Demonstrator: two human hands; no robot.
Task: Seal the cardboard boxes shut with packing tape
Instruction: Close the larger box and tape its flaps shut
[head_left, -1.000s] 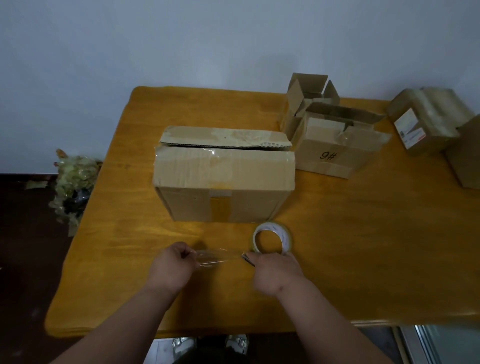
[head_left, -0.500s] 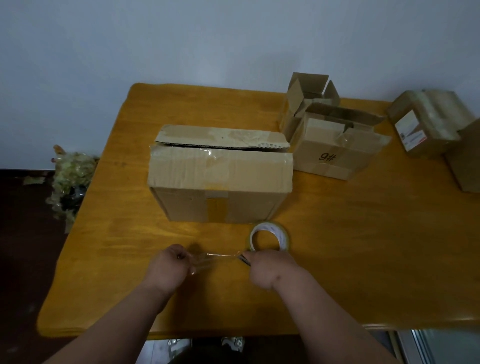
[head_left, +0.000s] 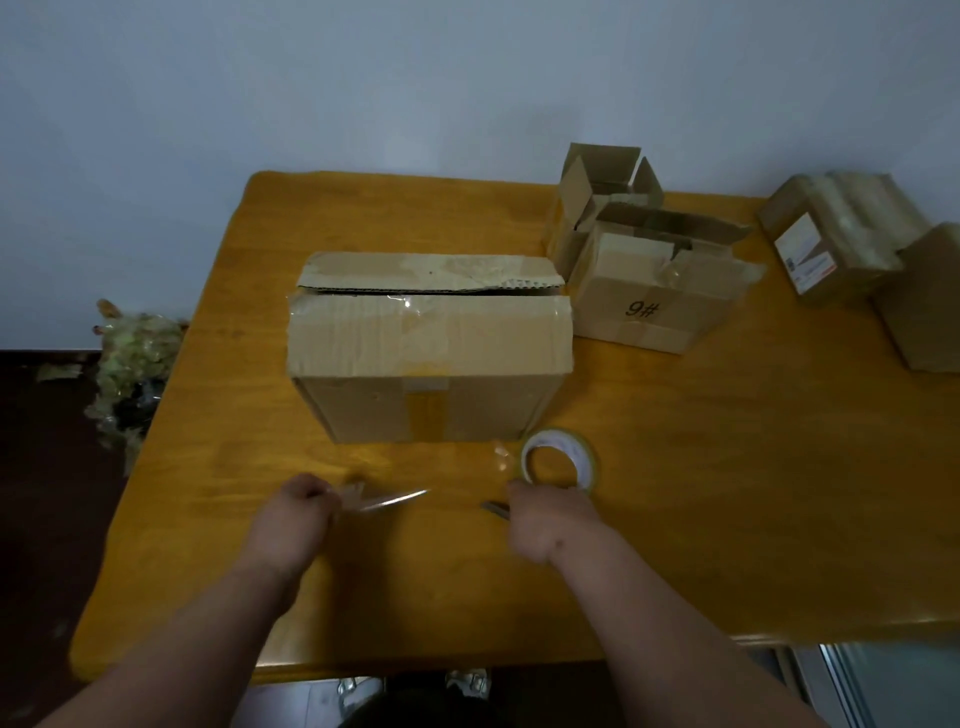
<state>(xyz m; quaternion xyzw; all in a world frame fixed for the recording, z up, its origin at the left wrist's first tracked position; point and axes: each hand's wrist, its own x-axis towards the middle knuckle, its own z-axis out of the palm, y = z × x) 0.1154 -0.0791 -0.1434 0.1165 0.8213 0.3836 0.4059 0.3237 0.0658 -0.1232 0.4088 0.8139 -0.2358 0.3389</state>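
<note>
A large cardboard box (head_left: 431, 343) lies mid-table, its two top flaps nearly meeting with a dark gap between them. In front of it, my left hand (head_left: 304, 501) pinches a loose strip of clear tape (head_left: 387, 500) that hangs free at its right end. My right hand (head_left: 543, 512) grips a small dark cutting tool (head_left: 494, 508) whose tip points left. The roll of clear packing tape (head_left: 560, 463) stands just behind my right hand, a short tape tail (head_left: 500, 457) sticking out from its left side.
A box marked 9# (head_left: 654, 296) with open flaps sits behind right, a smaller open box (head_left: 597, 202) behind it. A taped parcel with a label (head_left: 836, 234) and another box (head_left: 922, 301) stand at the right edge. A wad of crumpled tape (head_left: 132, 364) lies on the floor, left.
The strip that stretched between my hands is now severed from the roll. My hands have drawn apart, the left keeping the cut strip.
</note>
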